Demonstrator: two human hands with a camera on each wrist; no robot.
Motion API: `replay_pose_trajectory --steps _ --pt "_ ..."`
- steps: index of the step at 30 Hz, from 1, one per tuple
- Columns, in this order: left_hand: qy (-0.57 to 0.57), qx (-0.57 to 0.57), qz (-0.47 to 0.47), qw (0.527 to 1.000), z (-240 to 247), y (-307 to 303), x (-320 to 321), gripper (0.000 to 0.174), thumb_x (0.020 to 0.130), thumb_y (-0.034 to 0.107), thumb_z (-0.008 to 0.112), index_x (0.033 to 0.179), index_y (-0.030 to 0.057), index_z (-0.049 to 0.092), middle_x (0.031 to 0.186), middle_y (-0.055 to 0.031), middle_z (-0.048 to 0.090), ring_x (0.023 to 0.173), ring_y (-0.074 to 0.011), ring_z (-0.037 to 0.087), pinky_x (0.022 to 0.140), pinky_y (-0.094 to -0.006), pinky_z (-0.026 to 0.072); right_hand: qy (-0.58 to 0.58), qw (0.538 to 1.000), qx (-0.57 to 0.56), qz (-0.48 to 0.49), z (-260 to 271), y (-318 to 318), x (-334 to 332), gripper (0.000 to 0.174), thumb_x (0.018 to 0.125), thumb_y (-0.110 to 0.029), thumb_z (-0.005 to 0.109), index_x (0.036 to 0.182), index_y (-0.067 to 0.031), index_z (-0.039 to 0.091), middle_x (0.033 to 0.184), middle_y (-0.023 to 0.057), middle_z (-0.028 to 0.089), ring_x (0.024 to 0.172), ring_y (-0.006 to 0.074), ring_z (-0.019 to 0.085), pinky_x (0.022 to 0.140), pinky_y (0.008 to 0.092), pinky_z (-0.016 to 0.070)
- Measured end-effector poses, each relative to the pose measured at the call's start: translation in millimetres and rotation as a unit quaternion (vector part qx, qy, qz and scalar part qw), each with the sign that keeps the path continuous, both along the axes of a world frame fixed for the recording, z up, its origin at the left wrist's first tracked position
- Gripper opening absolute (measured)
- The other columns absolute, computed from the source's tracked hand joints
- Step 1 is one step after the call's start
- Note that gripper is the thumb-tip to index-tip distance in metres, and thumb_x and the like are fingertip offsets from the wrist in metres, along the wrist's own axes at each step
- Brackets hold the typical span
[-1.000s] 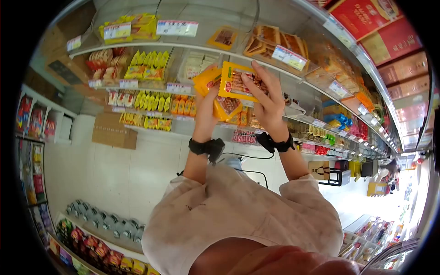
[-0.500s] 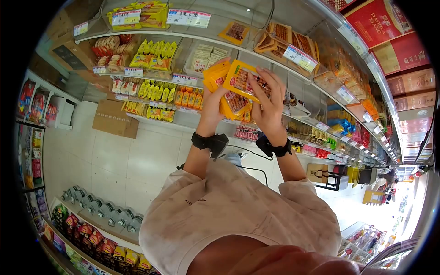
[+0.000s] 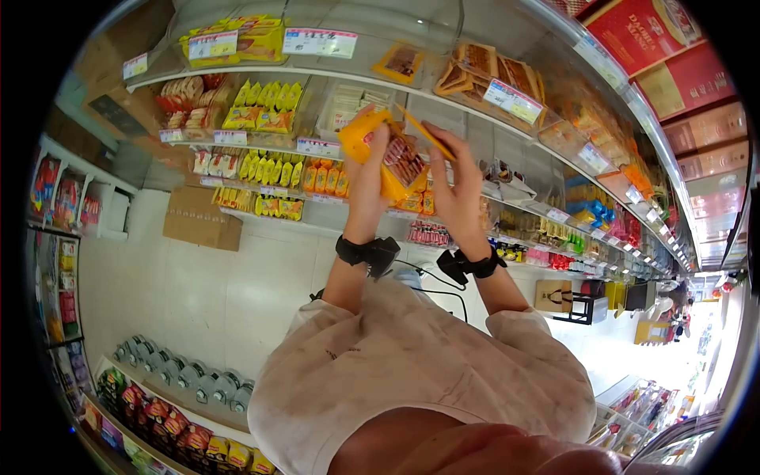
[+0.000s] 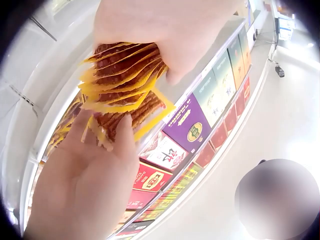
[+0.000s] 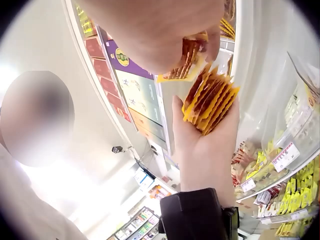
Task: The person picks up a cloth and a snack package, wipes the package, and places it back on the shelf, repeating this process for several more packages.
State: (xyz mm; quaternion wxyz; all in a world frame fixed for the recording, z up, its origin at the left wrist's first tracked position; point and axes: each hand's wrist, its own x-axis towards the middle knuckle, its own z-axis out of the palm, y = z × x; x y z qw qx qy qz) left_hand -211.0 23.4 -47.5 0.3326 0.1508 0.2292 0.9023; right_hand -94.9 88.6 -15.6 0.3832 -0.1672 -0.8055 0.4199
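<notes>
Left hand (image 3: 366, 176) gripping a fanned stack of yellow packets (image 3: 406, 167); slacken and your outer ones may slide. Right hand (image 3: 460, 187) pinching a separate packet (image 3: 428, 134), edge-on beside it; corners could snag. Shelf edge (image 3: 340, 76) beyond: drift forward, you'd bump it.

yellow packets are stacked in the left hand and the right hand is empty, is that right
Not quite: the right hand isn't empty; the head view shows it holding a yellow packet. The left hand does hold the stacked yellow packets.
</notes>
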Motion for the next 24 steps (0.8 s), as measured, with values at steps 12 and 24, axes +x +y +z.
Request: replay_pose_trajectory --steps 12,24 --pt "0.008 -0.038 0.019 0.999 -0.3 -4.7 -14.9 0.058 0.095 0.011 0.069 0.145 0.0066 0.041 0.131 -0.0136 0.057 0.115 -0.0253 0.061 0.100 -0.0377 0.0523 -0.083 0.982 0.169 0.034 24.7 4.4 -5.5 0.048 0.096 -0.021 0.066 0.138 -0.0029 0.055 0.142 0.0202 0.055 0.136 0.0366 0.049 0.112 0.0457 0.0397" --pt "-0.005 -0.024 -0.010 1.000 1.5 -10.0 -19.1 0.059 0.089 0.012 0.072 0.142 0.0089 0.046 0.122 -0.0117 0.061 0.108 -0.0261 0.065 0.094 -0.0418 0.0569 -0.218 0.904 0.226 -0.292 112.2 212.2 44.9 0.039 0.089 -0.021 0.065 0.121 0.0001 0.065 0.110 0.0253 0.069 0.103 0.0406 0.067 0.087 0.0427 0.0539"
